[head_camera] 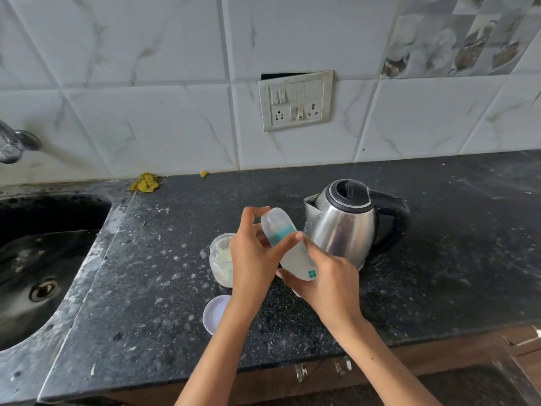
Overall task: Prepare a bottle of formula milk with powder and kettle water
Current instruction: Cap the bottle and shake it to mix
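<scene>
Across the speckled black stone table point(439, 259) the dark sunken sink point(44, 259) fills the left side, with a metal tap point(14, 145) on the tiled wall above it and a grey switch-and-socket plate point(295, 100) further right on that wall. Right of centre stands the rounded stainless-steel kettle with black lid and handle point(348, 221), upright, lid closed, spout to the left. Just left of it, above the table, the clear plastic baby bottle with a teal collar and domed cap point(288, 244) is held tilted, cap end up and to the left. The right hand point(322, 282) grips its lower body, fingers curled around it. The left hand point(254, 253) holds the collar and cap end, thumb and forefinger pinching there. Behind the left hand sits the open clear jar of pale powder point(221, 259), upright on the table, partly hidden. Its round pale lilac lid point(215, 316) lies flat near the table's front, just beside the left wrist. A crumpled yellow scrubber point(145, 182) lies against the wall.
</scene>
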### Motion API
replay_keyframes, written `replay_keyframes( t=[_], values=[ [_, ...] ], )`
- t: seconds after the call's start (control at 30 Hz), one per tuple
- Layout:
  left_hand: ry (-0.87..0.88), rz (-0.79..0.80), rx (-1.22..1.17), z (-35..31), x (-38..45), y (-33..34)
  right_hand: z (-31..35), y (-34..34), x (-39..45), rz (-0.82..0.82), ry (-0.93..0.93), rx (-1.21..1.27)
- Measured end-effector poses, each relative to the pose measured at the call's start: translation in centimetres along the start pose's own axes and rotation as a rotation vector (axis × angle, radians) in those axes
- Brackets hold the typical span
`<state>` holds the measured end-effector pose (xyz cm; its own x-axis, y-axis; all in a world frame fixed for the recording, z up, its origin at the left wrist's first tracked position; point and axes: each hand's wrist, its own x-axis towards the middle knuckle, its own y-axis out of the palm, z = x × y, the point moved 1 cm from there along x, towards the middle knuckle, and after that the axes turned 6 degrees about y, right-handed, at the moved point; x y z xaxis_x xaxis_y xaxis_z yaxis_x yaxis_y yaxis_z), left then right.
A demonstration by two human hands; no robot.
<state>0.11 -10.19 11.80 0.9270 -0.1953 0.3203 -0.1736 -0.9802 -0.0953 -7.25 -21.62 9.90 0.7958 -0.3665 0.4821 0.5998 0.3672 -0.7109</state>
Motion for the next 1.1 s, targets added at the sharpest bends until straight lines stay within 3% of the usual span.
replay_keyframes(
  t=[0.1, 0.43, 0.6, 0.7, 0.8, 0.9, 1.03, 1.1],
  values=[
    [-0.01, 0.05, -0.099, 0.4, 0.4, -0.1, -0.4, 0.0, 0.1, 0.029, 0.06, 0.064],
    [-0.093, 0.283, -0.352, -0.2, 1.3, -1.3, -0.3, -0.9, 0.7, 0.405, 0.419, 0.949],
    [-0.142, 0.491, -0.578, 0.7, 1.8, -2.3, -0.8, -0.6, 0.6, 0.627, 0.525, 1.184],
    [-0.152, 0.556, -0.493, 1.2, 1.8, -2.5, -0.8, -0.7, 0.4, 0.577, 0.511, 1.072],
    [-0.147, 0.455, -0.112, 1.1, 1.1, -2.1, -1.6, -0.5, 0.3, 0.302, 0.31, 0.482],
    [-0.135, 0.19, 0.093, 0.6, -0.5, -0.3, -1.5, -0.1, 0.2, 0.071, 0.113, -0.035],
    [-0.092, -0.023, 0.063, 0.6, -1.7, 1.6, -0.5, 0.2, 0.1, -0.06, 0.045, -0.14],
    [-0.063, -0.064, -0.021, 0.4, -1.8, 2.0, -0.6, -0.1, 0.3, -0.033, 0.073, -0.079]
  ],
)
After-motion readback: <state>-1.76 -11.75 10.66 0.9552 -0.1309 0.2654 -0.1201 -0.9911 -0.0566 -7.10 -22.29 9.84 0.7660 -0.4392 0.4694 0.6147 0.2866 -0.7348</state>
